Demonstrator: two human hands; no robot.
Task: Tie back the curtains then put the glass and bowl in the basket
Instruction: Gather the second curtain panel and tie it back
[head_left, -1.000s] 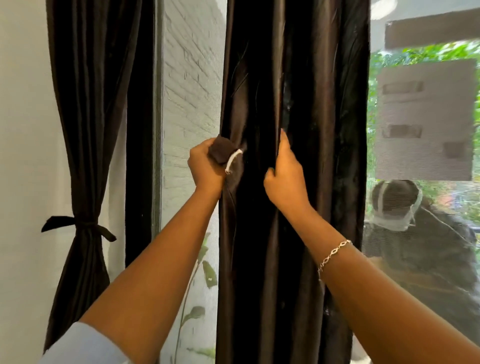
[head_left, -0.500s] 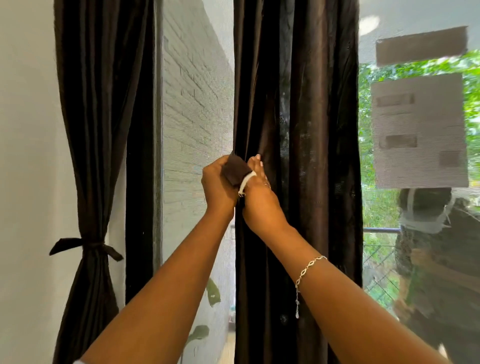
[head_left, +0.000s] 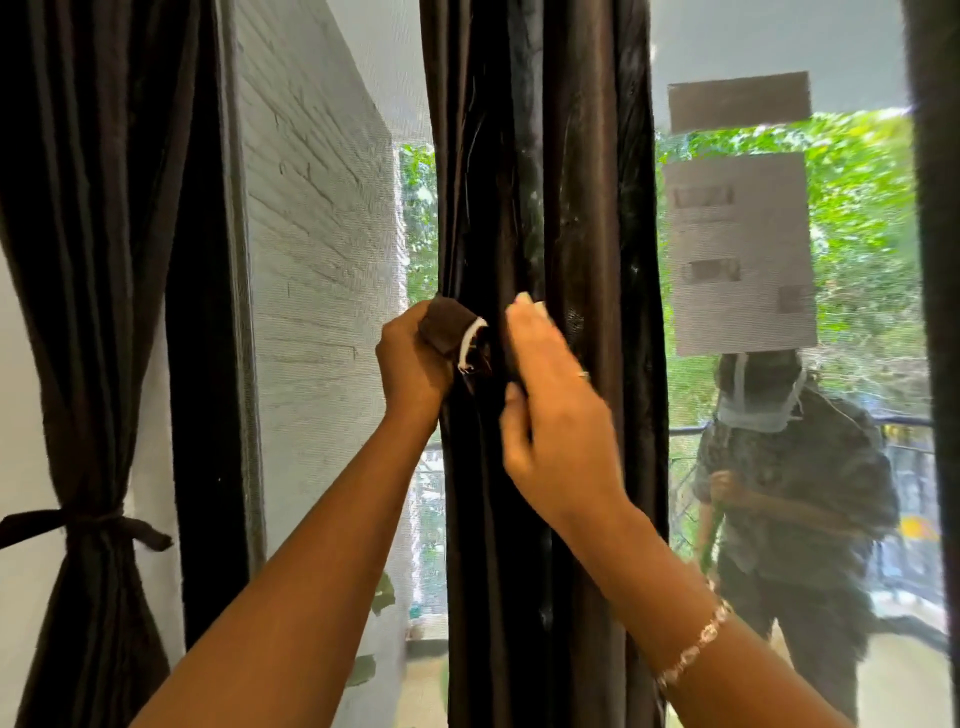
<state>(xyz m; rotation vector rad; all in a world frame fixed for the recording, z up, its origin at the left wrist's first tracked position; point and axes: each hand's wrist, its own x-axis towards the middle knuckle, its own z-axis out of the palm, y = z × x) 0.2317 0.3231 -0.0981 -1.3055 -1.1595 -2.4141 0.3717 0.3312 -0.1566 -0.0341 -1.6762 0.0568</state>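
Note:
A dark brown curtain (head_left: 561, 208) hangs gathered in the middle of the window. My left hand (head_left: 413, 364) grips the end of a brown tie-back strap (head_left: 447, 328) with a white loop against the curtain's left edge. My right hand (head_left: 556, 405) lies on the curtain just right of the strap, fingers stretched upward and thumb against the folds. A second dark curtain (head_left: 104, 260) at the left is tied with a knotted band (head_left: 98, 522). Glass, bowl and basket are out of view.
Behind the window mesh lie a white brick wall (head_left: 317, 234), green trees and a balcony railing (head_left: 685, 428). The pane at the right reflects a person (head_left: 779, 493). Grey rectangles (head_left: 737, 249) cover part of the glass. A dark frame post (head_left: 208, 364) stands between the curtains.
My right hand has slid from the strap end to the right across the curtain, fingers spreading out. My left hand keeps hold of the strap. The view has shifted slightly.

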